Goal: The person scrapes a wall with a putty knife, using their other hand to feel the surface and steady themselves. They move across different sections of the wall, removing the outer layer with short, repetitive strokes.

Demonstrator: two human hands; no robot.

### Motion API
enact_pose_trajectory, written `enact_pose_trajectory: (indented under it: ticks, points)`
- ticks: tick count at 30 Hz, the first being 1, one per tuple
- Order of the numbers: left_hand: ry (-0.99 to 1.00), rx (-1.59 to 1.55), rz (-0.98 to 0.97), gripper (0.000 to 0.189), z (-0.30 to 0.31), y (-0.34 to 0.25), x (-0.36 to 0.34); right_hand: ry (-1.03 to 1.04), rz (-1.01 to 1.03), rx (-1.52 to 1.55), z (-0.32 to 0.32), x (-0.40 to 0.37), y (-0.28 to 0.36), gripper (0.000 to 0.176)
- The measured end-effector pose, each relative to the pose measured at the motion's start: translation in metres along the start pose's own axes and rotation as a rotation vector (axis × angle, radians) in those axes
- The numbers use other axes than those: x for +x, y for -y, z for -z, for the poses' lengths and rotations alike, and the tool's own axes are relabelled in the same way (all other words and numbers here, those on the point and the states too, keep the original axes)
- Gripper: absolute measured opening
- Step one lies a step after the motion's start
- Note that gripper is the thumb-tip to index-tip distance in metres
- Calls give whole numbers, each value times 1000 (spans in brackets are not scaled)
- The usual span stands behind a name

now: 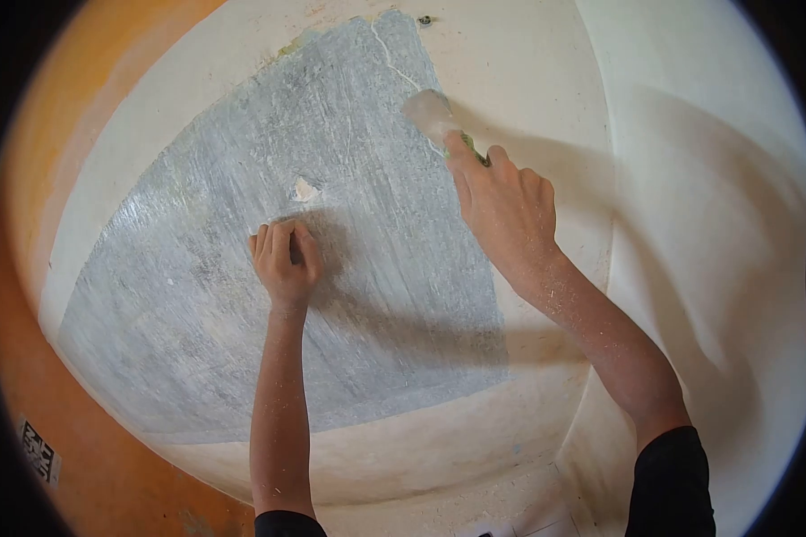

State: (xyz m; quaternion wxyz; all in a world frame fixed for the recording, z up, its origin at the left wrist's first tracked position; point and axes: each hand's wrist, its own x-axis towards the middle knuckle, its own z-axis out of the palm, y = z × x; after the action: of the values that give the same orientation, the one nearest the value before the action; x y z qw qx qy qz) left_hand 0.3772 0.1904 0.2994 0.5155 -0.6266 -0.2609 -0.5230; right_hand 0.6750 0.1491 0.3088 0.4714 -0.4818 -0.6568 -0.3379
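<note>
My right hand [510,201] is closed around the green handle of a putty knife [428,115]. Its pale, broad blade lies against the right side of a grey painted patch [358,295] on the wall, over a thin white crack line [386,54]. Lower and to the left, my left hand [285,259] rests at the patch with its fingers curled in. Whether anything is inside those fingers is hidden. Just above them is a small chipped white spot [305,190].
Cream wall [528,80] surrounds the grey patch. An orange surface [107,430] runs along the left, bearing a black-and-white label [40,454]. White wall [690,116] fills the right side, with arm shadows across it. A small dark fitting [424,20] sits near the top.
</note>
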Motion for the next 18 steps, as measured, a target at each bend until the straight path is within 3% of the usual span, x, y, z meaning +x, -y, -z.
enact_pose_trajectory:
  ticks: [6, 9, 15, 18]
  points:
    - [8, -15, 0, 7, -1, 0, 0, -80, 4, 69, 8, 29, 14, 29]
    - [0, -21, -5, 7, -1, 1, 0, 14, -20, 40, 13, 18, 19, 23]
    - [4, -19, -17, 7, 0, 0, -1, -83, 3, 186, 6, 28, 10, 22]
    - [9, -10, 3, 7, 0, 0, 1, 35, -55, 168, 14, 16, 12, 28]
